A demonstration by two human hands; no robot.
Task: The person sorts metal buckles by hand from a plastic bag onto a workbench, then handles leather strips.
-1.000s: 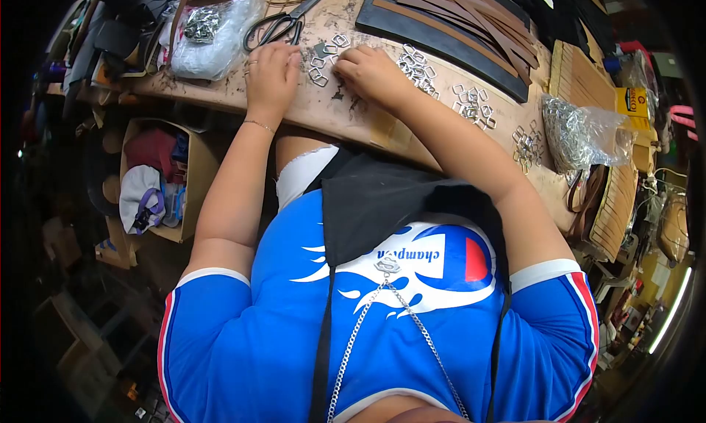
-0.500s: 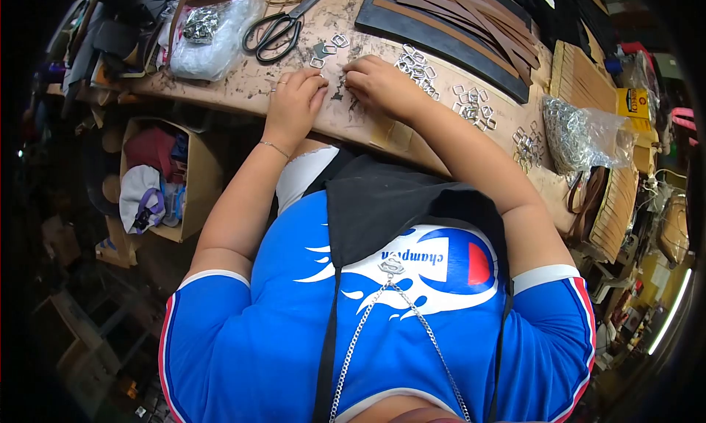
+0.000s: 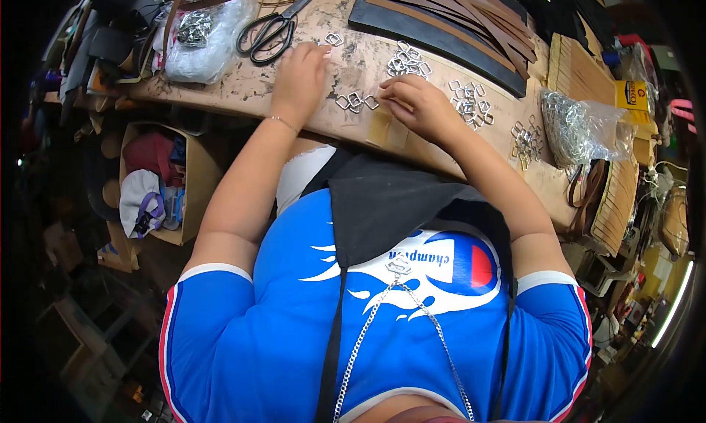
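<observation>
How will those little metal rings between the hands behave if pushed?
The metal rings look stiff and light, lying flat, so they should slide rather than roll. They seem to touch, so pushing one probably shifts the rest.

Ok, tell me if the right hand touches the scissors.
Apart. Head view: the left hand lies between the right hand and the scissors, bench showing between.

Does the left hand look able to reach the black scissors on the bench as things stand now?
Probably yes. The scissors lie on the bench just beyond the left hand, slightly to its left, and only bare wood shows between them. Nothing lies across the handles.
</observation>
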